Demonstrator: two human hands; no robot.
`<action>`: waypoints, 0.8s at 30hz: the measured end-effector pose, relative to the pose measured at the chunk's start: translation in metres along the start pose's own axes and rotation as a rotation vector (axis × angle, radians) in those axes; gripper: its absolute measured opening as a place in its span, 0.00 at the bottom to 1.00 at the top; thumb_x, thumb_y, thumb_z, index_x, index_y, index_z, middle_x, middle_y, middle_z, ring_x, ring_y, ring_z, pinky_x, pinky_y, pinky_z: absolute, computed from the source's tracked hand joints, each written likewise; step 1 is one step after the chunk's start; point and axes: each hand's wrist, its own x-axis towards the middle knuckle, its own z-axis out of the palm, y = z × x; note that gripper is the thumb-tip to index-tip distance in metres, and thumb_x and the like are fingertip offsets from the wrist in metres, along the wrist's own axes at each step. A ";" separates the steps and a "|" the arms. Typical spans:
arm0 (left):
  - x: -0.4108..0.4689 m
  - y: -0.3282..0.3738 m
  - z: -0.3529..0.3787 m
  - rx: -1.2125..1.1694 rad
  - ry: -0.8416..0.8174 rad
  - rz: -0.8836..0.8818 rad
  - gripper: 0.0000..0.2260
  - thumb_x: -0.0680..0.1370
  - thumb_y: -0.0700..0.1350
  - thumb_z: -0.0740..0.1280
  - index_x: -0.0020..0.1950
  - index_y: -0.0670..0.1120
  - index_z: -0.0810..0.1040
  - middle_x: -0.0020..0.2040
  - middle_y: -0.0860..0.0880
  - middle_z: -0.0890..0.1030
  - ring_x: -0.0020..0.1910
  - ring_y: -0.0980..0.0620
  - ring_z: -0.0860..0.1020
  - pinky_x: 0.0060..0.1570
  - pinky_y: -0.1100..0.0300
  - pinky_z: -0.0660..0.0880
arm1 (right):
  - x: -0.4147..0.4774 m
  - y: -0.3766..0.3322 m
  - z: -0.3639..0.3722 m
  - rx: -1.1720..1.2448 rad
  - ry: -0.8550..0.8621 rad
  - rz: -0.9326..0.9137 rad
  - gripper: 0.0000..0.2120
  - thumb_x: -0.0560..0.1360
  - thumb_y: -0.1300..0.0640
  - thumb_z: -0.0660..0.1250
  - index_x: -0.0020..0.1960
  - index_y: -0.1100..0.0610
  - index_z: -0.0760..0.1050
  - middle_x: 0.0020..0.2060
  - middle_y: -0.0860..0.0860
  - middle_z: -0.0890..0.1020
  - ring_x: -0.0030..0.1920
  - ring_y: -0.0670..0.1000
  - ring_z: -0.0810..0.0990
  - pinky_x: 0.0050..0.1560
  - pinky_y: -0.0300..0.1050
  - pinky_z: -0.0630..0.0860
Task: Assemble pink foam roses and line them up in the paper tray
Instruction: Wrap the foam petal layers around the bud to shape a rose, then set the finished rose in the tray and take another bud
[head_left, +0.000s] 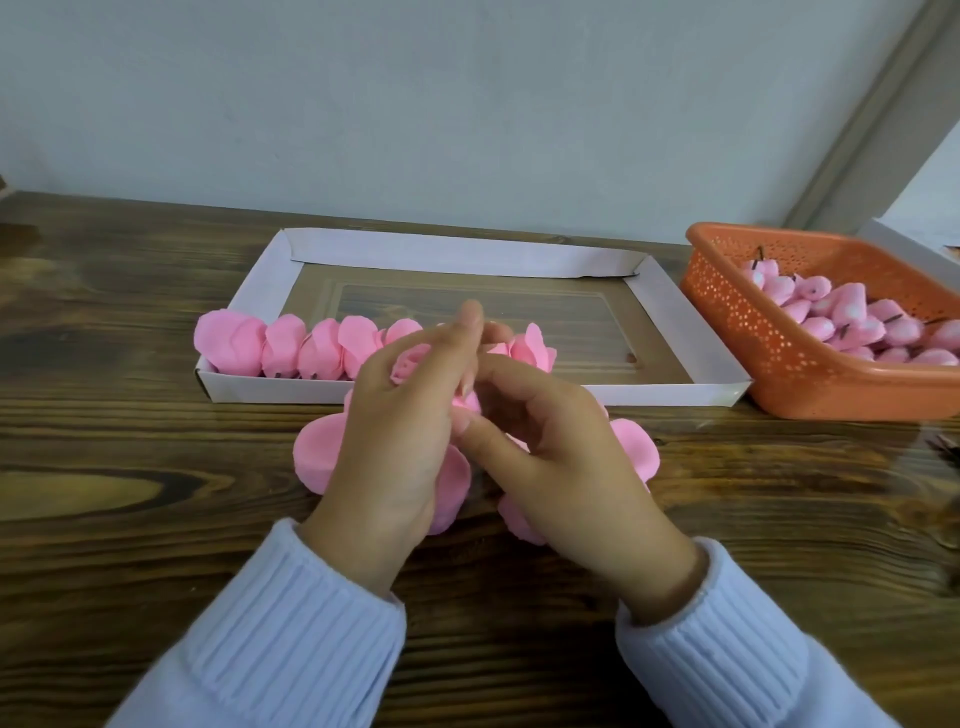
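- The left hand (395, 441) is curled round the half-built pink foam rose (408, 366), with the tight spiral bud peeking out above the fingers. The rose is held up over the dark wood-grain table (130, 415), just in front of the tray and not in it yet.
- The right hand (576, 457) has its fingers curled in. Its thumb tip sits on the foam at the bud's base, which looks to me like a pinch on a petal.
- Rounded pink foam petals (314, 447) fan out under both hands, still splayed flat.
- My tip for this step: fold the petals up one at a time, overlap each a bit, and keep the pinch low at the base. That foam looks soft and thin, so squeezing hard would probably crease it.
- The white folded-paper tray (467, 254) has low, floppy walls. A row of finished pink roses (311, 351) lies along its near edge from the left corner, so I'd guess the next one goes at the right end of the row.
- The orange perforated plastic basket (779, 332), just right of the tray, holds smooth teardrop-shaped pink foam buds (852, 317) with dark stubs.
- Pale blue ribbed sleeves (291, 623) cover both wrists.
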 end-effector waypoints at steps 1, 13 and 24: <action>0.000 -0.001 0.000 0.001 0.012 0.010 0.22 0.75 0.57 0.68 0.22 0.50 0.71 0.41 0.52 0.84 0.43 0.55 0.82 0.40 0.58 0.78 | 0.000 0.000 0.002 -0.034 0.025 -0.020 0.10 0.77 0.62 0.67 0.58 0.58 0.78 0.44 0.45 0.83 0.45 0.42 0.82 0.48 0.36 0.77; 0.002 -0.003 0.004 -0.240 -0.060 -0.043 0.13 0.73 0.52 0.62 0.33 0.45 0.71 0.44 0.50 0.82 0.46 0.60 0.83 0.40 0.64 0.79 | -0.005 -0.007 0.010 -0.462 0.141 -0.084 0.17 0.75 0.59 0.66 0.64 0.55 0.75 0.39 0.43 0.75 0.38 0.42 0.70 0.38 0.33 0.66; 0.005 0.000 0.001 -0.043 0.119 -0.040 0.19 0.73 0.62 0.56 0.54 0.53 0.75 0.49 0.50 0.83 0.52 0.52 0.81 0.57 0.51 0.69 | 0.020 -0.022 -0.028 -0.476 0.006 0.150 0.17 0.75 0.57 0.69 0.32 0.49 0.66 0.27 0.44 0.74 0.30 0.42 0.72 0.34 0.34 0.69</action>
